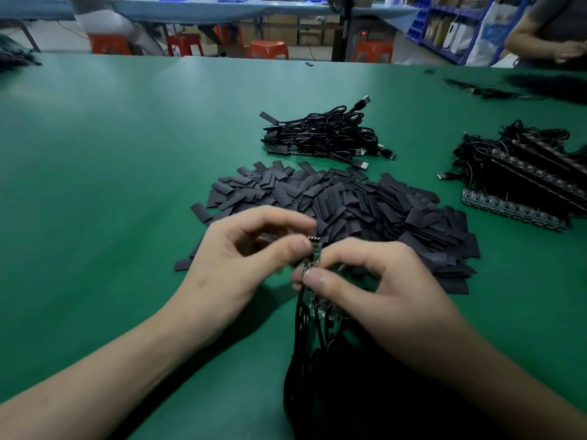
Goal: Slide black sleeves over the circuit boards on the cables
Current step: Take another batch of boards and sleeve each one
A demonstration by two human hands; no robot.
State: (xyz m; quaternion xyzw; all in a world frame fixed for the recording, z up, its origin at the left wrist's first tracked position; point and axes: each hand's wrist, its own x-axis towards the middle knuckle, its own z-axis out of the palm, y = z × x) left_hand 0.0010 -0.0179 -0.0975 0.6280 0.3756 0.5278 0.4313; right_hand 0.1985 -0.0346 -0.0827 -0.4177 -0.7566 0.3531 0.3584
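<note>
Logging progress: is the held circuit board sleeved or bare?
Bare: the circuit board shows green between left hand and right hand.

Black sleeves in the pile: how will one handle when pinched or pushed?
Probably light and thin: the black sleeves lie flat in a loose overlapping heap. Likely floppy, no rolling, since they look flattened. Pushing one would probably drag neighbours across the green table.

A big green table (95,160) fills the front. Behind it stand orange stools (267,49), brown boxes (281,30) and blue shelves (440,49).
</note>
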